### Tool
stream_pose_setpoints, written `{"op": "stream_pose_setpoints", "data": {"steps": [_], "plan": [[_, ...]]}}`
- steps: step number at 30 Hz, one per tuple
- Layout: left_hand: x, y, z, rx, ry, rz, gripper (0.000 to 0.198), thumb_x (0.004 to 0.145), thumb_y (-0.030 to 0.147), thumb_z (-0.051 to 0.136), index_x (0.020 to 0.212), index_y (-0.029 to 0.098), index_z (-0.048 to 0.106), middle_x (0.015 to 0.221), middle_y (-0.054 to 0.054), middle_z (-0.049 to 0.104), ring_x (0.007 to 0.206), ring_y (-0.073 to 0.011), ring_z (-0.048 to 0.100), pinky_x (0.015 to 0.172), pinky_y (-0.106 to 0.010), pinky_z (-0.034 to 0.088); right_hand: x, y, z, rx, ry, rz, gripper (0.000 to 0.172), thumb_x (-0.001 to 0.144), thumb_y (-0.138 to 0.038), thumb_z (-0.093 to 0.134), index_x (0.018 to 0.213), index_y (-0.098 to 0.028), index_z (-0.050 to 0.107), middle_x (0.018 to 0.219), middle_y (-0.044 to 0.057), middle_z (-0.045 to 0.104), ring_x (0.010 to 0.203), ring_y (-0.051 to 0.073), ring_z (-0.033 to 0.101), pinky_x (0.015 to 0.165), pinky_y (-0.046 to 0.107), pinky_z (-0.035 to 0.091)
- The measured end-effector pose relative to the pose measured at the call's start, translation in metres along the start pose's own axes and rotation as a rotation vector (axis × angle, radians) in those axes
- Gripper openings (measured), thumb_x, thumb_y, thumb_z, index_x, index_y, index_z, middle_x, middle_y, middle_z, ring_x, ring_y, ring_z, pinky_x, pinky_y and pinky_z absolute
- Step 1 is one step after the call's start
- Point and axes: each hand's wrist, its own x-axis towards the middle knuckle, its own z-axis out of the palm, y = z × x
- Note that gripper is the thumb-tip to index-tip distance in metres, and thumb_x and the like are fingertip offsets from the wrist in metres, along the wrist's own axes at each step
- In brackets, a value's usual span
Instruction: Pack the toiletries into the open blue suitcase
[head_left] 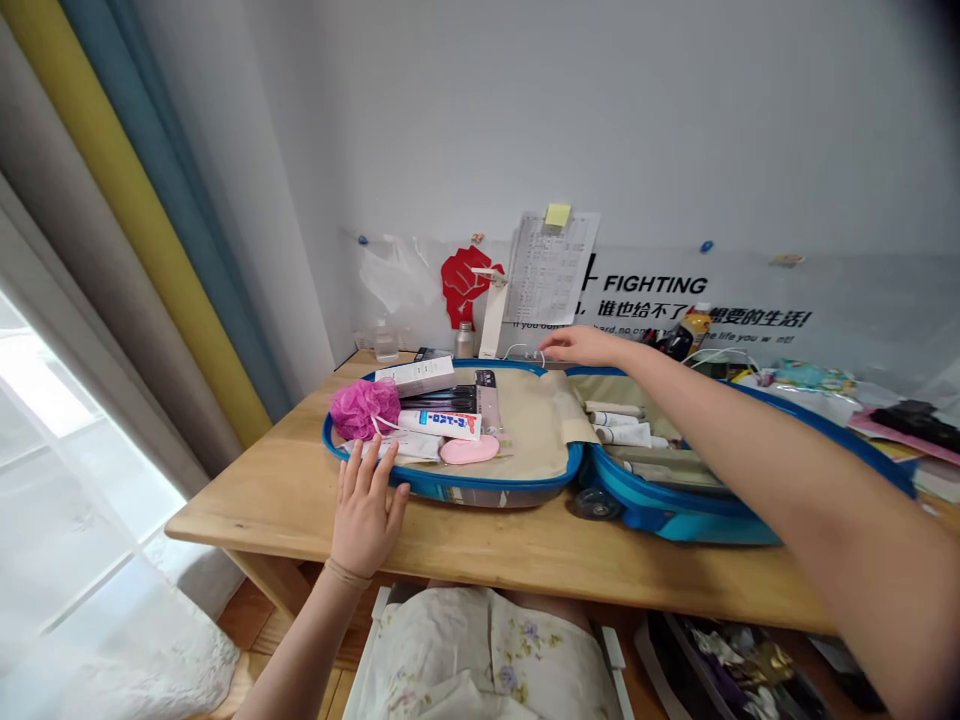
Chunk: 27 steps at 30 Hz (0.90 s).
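An open blue suitcase [459,487] lies across the table. At the front left rim of its left half rests my left hand [367,512], fingers stretched out, holding nothing. Close to its fingertips are a pink bath puff [364,408] and a white packet [409,446]. That half also bears a white box [415,377], a toothpaste tube [441,424], a pink oval object [470,450] and dark slender items [439,398]. Reaching over the right half, my right hand [583,345] has its fingers extended by a thin white cable [517,349] behind the case. White tubes [624,433] lie beneath my forearm.
A white desk lamp [493,318], a metallic bottle [464,340] and a clear jar [385,343] stand along the wall. Bottles [696,325] and bags [814,378] crowd the back right. Under the table sits a bin [739,660]. Curtains [150,200] hang left.
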Motion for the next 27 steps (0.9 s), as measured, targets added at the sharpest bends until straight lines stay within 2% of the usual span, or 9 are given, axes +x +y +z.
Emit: {"op": "stream_pose_setpoints", "data": {"steps": [2, 4, 8, 13, 19, 23, 27], "plan": [[0.000, -0.001, 0.000, -0.004, 0.003, 0.002, 0.054, 0.097, 0.031, 0.042, 0.148, 0.020, 0.032, 0.153, -0.014, 0.035, 0.147, -0.0302, 0.017, 0.117, -0.053, 0.021, -0.029, 0.034, -0.003, -0.043, -0.099, 0.089, 0.048, 0.081, -0.051, 0.051, 0.115, -0.021, 0.067, 0.112, 0.007, 0.070, 0.100, 0.023, 0.065, 0.088, 0.033, 0.049], [0.000, -0.001, 0.000, -0.006, 0.008, 0.004, 0.055, 0.097, 0.031, 0.042, 0.149, 0.021, 0.031, 0.154, -0.014, 0.034, 0.147, -0.0305, 0.018, 0.117, -0.053, 0.021, -0.055, 0.060, 0.003, -0.087, -0.192, 0.149, 0.045, 0.075, -0.049, 0.056, 0.107, -0.020, 0.069, 0.107, 0.007, 0.071, 0.096, 0.024, 0.066, 0.084, 0.033, 0.049], [0.000, -0.001, 0.001, 0.002, 0.011, 0.004, 0.056, 0.096, 0.031, 0.042, 0.150, 0.022, 0.030, 0.154, -0.014, 0.034, 0.147, -0.0316, 0.019, 0.116, -0.055, 0.022, -0.091, 0.087, 0.031, -0.153, -0.255, 0.168, 0.044, 0.063, -0.049, 0.066, 0.097, -0.021, 0.070, 0.102, 0.010, 0.070, 0.092, 0.028, 0.065, 0.080, 0.036, 0.049], [0.000, -0.001, 0.001, 0.002, 0.004, 0.002, 0.056, 0.096, 0.032, 0.042, 0.150, 0.022, 0.029, 0.155, -0.013, 0.033, 0.147, -0.0318, 0.019, 0.116, -0.055, 0.022, -0.106, 0.094, 0.057, -0.267, -0.241, 0.175, 0.045, 0.062, -0.042, 0.068, 0.101, -0.019, 0.066, 0.110, 0.014, 0.065, 0.097, 0.031, 0.063, 0.077, 0.036, 0.047], [0.001, 0.000, 0.000, 0.011, 0.015, 0.024, 0.056, 0.096, 0.030, 0.042, 0.150, 0.022, 0.028, 0.154, -0.014, 0.034, 0.147, -0.0308, 0.018, 0.117, -0.054, 0.022, -0.102, 0.090, 0.068, -0.341, -0.205, 0.172, 0.034, 0.063, -0.034, 0.069, 0.093, -0.019, 0.065, 0.107, 0.015, 0.065, 0.102, 0.031, 0.060, 0.077, 0.034, 0.043], [0.001, 0.000, 0.000, 0.008, 0.023, 0.025, 0.056, 0.097, 0.030, 0.042, 0.150, 0.021, 0.028, 0.154, -0.014, 0.034, 0.147, -0.0304, 0.018, 0.117, -0.054, 0.022, -0.106, 0.087, 0.069, -0.330, -0.196, 0.203, 0.022, 0.067, -0.033, 0.067, 0.085, -0.020, 0.063, 0.097, 0.015, 0.068, 0.087, 0.027, 0.064, 0.068, 0.033, 0.042], [0.001, 0.001, 0.000, 0.015, 0.018, 0.020, 0.054, 0.097, 0.030, 0.042, 0.149, 0.021, 0.030, 0.153, -0.014, 0.036, 0.147, -0.0303, 0.018, 0.116, -0.054, 0.022, -0.114, 0.093, 0.059, -0.279, -0.193, 0.247, 0.023, 0.074, -0.039, 0.061, 0.089, -0.022, 0.061, 0.088, 0.009, 0.070, 0.075, 0.023, 0.064, 0.060, 0.031, 0.043]]}}
